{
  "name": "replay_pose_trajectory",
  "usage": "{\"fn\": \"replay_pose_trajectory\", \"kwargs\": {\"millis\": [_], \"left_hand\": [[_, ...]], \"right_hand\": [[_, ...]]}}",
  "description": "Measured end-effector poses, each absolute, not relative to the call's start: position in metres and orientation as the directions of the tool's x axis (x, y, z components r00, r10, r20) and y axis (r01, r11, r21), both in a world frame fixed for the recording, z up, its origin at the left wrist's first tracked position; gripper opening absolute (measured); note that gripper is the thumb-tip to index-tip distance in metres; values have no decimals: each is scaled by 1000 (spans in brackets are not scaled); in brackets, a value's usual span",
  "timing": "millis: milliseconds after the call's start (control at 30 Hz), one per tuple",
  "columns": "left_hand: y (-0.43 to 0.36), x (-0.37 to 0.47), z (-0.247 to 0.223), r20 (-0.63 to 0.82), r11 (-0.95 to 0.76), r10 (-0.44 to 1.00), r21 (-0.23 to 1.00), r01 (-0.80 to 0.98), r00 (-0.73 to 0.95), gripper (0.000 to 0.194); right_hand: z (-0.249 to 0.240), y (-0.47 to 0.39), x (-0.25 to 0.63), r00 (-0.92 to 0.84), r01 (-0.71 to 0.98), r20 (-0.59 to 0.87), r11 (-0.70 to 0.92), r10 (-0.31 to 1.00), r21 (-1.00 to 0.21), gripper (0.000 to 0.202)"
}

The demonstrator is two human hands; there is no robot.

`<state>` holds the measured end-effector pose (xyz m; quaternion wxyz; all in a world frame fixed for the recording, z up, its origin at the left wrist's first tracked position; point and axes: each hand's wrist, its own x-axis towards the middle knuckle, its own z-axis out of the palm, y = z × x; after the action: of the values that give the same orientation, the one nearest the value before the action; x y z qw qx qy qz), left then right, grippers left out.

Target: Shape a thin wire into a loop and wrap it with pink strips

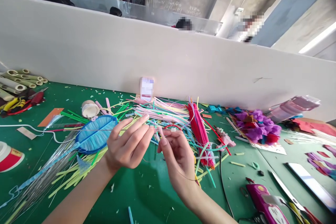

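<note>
My left hand (132, 143) is raised over the table with its fingers bent and pressed together around a thin wire. Opposite it, my right hand (180, 157) pinches thumb against fingers, and a fine strand of the wire curves across it. A small pale pink piece (161, 132) shows at the right fingertips; its kind is unclear. Just left of my left hand lies a blue leaf-shaped fan (96, 134) with a wrapped handle. Behind both hands spread loose pastel straw-like strips (162, 110), and a red-pink bundle of strips (199, 131) sits to the right.
A white partition (168, 56) closes off the back, with a phone (147, 88) leaning on it. Bamboo tubes (19, 80) and pliers (15, 105) lie left. To the right are a glue gun (224, 138), purple petals (258, 126), scissors (287, 189), a power strip (265, 203) and another phone (312, 185).
</note>
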<state>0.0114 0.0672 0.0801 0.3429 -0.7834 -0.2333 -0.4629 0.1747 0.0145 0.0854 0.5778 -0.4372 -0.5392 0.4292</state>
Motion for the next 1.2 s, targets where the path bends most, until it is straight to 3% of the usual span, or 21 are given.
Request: {"fn": "replay_pose_trajectory", "kwargs": {"millis": [67, 133, 200, 300, 700, 900, 1200], "left_hand": [[68, 13, 81, 908, -693, 98, -231, 683, 407, 18], [70, 17, 83, 924, -752, 216, -48, 657, 315, 16], [71, 20, 86, 903, -793, 341, 125, 597, 263, 13], [69, 24, 91, 866, -821, 417, 227, 524, 277, 11], [61, 25, 91, 866, -834, 424, 259, 487, 266, 14], [58, 28, 92, 879, -831, 397, 222, 510, 264, 16], [58, 26, 90, 875, -826, 405, 224, 518, 267, 15]], "right_hand": [[90, 17, 177, 3, -264, 110, 106, 994, -959, 19], [95, 22, 181, -76, -394, -7, -37, 997, -919, 24], [100, 29, 186, -109, -404, -71, -110, 991, -908, 26], [106, 36, 190, -103, -327, -72, -102, 992, -940, 28], [109, 34, 184, -21, -220, -113, -115, 993, -969, 34], [103, 33, 185, 75, -95, 69, 76, 995, -993, 23], [99, 33, 193, -7, 42, 323, 323, 946, -945, 6]]}}
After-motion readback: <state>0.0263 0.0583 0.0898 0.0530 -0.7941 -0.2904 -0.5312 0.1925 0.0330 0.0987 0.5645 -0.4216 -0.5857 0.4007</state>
